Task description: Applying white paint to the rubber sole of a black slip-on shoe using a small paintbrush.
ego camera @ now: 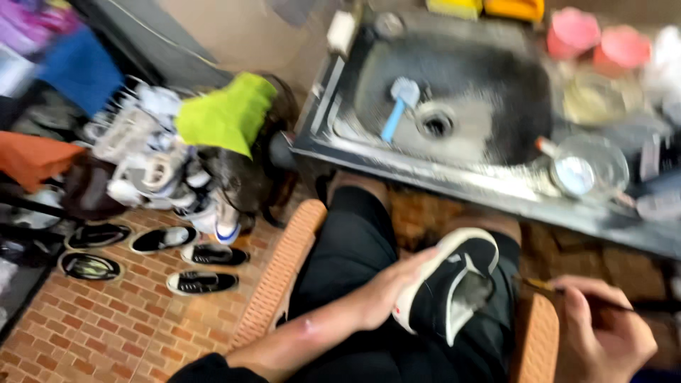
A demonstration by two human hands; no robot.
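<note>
My left hand (386,289) grips a black sneaker (454,280) with a white sole and white trim, held over my lap, its opening turned up. My right hand (603,330) is closed around a thin dark stick-like tool (560,289), possibly a brush handle, whose tip points toward the sneaker's right side. I sit in black trousers with my knees below a metal sink (454,99). The view is blurred, so the tool's tip is unclear.
A blue brush (399,106) lies in the sink. A glass bowl (589,167) and pink containers (599,39) stand on the counter at right. Left, a rack (152,152) holds several shoes under a green cloth (227,113); black shoes (202,282) sit on the brick floor.
</note>
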